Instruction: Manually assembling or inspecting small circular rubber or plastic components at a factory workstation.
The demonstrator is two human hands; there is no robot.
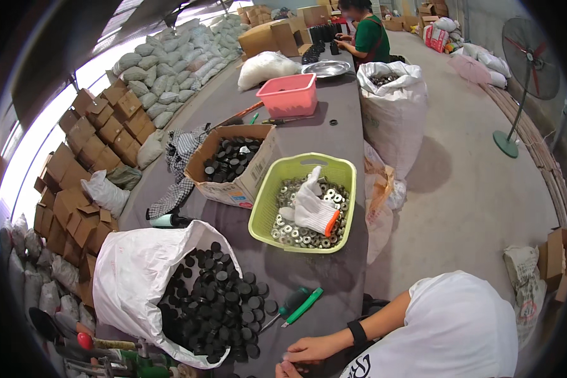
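My right hand (314, 349), with a black band at its wrist, is at the table's near edge with its fingers curled in; whatever they hold is hidden. Against it, cut off by the lower edge, shows a small part of my left hand (287, 370). Left of my hands, black round caps (217, 296) spill from a white woven sack (129, 268). A green-and-black screwdriver (294, 302) lies beside a green utility knife (304, 307). Farther off, a yellow-green basket (258, 217) holds metal ring-shaped parts (290, 235) and a white knit glove (314, 206) with an orange cuff.
A cardboard box (258, 173) of black caps, a pink basin (288, 97) and a metal tray (326, 68) stand along the table. A person in green (370, 39) works at its far end. Right are a bulging white sack (394, 120) and a standing fan (529, 60).
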